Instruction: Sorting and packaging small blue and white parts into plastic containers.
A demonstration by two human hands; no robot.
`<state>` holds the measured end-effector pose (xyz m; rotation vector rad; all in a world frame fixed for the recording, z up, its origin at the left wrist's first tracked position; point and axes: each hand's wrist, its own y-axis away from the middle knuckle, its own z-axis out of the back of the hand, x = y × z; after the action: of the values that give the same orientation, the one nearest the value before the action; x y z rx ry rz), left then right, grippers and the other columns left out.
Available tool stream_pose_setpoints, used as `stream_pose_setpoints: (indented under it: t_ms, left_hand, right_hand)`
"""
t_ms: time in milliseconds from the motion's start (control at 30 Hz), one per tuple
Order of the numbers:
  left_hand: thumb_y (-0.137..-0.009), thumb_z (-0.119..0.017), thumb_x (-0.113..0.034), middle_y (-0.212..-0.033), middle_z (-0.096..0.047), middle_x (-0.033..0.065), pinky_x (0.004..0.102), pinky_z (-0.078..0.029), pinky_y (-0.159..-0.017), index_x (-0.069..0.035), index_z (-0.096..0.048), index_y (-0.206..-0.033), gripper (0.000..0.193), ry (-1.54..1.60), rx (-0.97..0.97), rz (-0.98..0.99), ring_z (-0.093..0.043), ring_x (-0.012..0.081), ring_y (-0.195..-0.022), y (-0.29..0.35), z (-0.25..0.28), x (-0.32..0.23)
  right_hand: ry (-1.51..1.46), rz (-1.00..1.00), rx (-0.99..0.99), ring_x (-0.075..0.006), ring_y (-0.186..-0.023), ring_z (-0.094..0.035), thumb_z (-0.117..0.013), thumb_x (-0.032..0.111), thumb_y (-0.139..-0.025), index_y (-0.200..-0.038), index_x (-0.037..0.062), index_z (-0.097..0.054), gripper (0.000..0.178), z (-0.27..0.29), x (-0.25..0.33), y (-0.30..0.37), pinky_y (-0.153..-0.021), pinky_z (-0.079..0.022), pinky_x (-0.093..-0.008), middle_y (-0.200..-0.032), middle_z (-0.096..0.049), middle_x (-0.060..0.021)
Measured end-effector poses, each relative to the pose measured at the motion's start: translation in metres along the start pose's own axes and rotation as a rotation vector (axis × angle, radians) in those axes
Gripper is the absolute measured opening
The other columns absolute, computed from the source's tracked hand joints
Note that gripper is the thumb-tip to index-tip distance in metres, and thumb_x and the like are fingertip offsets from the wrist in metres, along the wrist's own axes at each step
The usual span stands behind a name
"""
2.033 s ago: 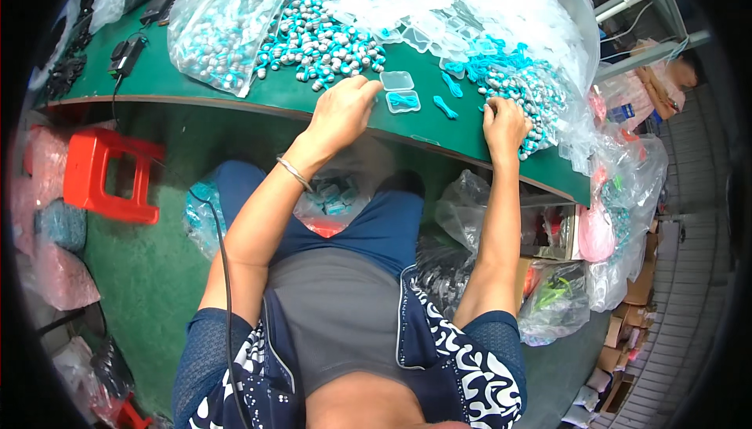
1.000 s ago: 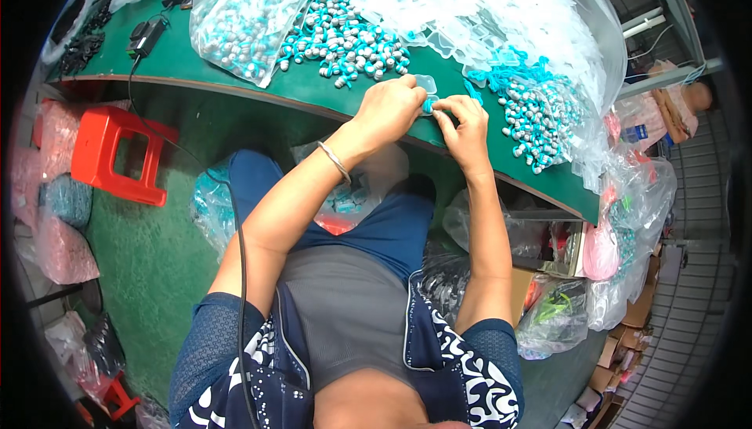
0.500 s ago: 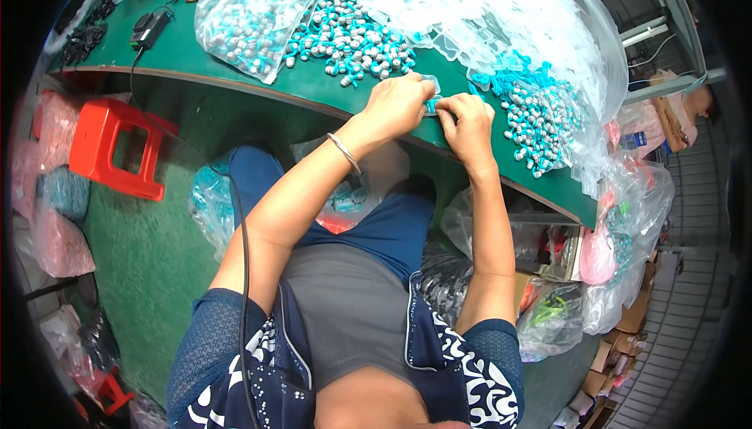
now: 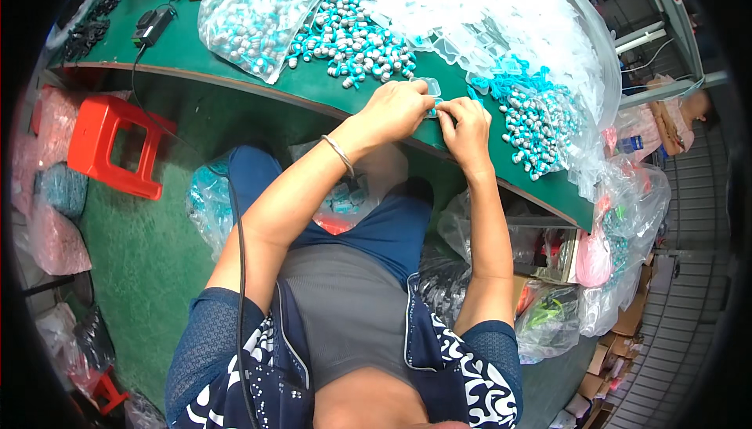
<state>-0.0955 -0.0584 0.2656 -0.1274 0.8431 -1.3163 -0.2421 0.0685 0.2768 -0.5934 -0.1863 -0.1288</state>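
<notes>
Both hands meet over the table's near edge, around a small clear plastic case [image 4: 430, 85]. My left hand [image 4: 392, 112], a bangle on its wrist, is closed with its fingertips at the case. My right hand [image 4: 468, 130] pinches at the case's near side, where a bit of teal [image 4: 438, 103] shows between the fingertips; its exact shape is too small to make out. Just beyond my left hand lies a heap of teal cords with grey-white striped beads [image 4: 352, 41]. A second such heap [image 4: 539, 127] is right of my right hand, beside loose teal pieces [image 4: 513, 77].
A large pile of clear plastic cases [image 4: 478, 6] covers the back of the green table [image 4: 329, 94]. A clear bag of beaded pieces [image 4: 251, 30] lies at its left. A red stool [image 4: 121, 147] stands on the floor, left. Bags [image 4: 548, 319] crowd the right; a cable [image 4: 241, 272] hangs over my left arm.
My left hand has shifted slightly down and left, showing more of the clear case. The right hand stays nearly in place, still pinching.
</notes>
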Motion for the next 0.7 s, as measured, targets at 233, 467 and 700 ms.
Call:
stream_pose_setpoints:
  t_ms: [233,467,700]
  left_hand:
    - [-0.074,-0.076,-0.014,-0.1,-0.056,0.0129,0.0433,-0.052,-0.079,-0.005,-0.063,-0.106,0.036,0.06,-0.14,0.035,-0.061,0.032,-0.094,0.011,-0.003,-0.009]
    - [-0.074,-0.077,-0.014,-0.102,-0.055,0.012,0.0429,-0.051,-0.08,-0.003,-0.062,-0.108,0.038,-0.026,-0.028,0.072,-0.061,0.0322,-0.095,0.01,-0.007,-0.004]
    - [-0.073,-0.079,-0.012,-0.105,-0.055,0.0129,0.0431,-0.051,-0.081,-0.003,-0.058,-0.116,0.049,0.079,-0.068,0.073,-0.06,0.0336,-0.096,0.018,0.0,-0.003]
  right_hand:
    - [-0.104,-0.071,0.036,-0.0261,-0.089,-0.061,-0.068,0.01,-0.082,-0.095,0.0126,-0.07,0.013,0.008,-0.008,-0.008,-0.079,-0.044,-0.041,-0.087,-0.065,-0.0042]
    - [0.147,-0.043,0.16,-0.0287,-0.1,-0.06,-0.067,0.018,-0.087,-0.11,0.0156,-0.069,0.023,-0.005,-0.015,-0.033,-0.086,-0.042,-0.0472,-0.101,-0.065,-0.0058]
    - [-0.166,-0.068,0.159,-0.0275,-0.079,-0.064,-0.075,0.007,-0.078,-0.096,0.0052,-0.067,0.02,-0.012,-0.02,-0.04,-0.074,-0.05,-0.0405,-0.088,-0.064,-0.0115]
